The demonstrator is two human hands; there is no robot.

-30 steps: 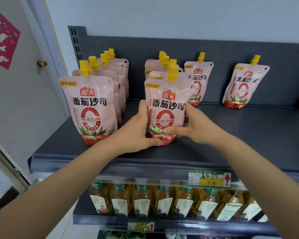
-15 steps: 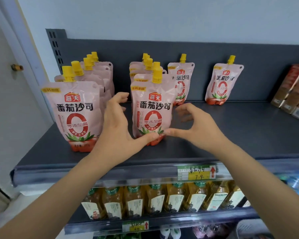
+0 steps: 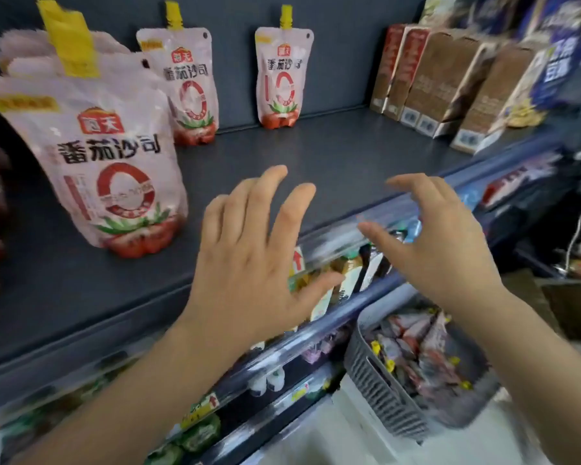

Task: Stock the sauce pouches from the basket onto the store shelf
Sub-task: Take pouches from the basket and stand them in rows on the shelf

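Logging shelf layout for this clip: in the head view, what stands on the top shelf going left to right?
Front sauce pouch → second pouch against the back panel → lone pouch → brown cartons → blue packs.

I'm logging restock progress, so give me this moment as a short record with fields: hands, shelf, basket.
left hand: empty, fingers spread, over the shelf edge
right hand: empty, fingers curled, no grip on anything
front pouch: upright on the shelf, apart from both hands
back pouches: two single ones against the back wall
basket: below right, pouches inside
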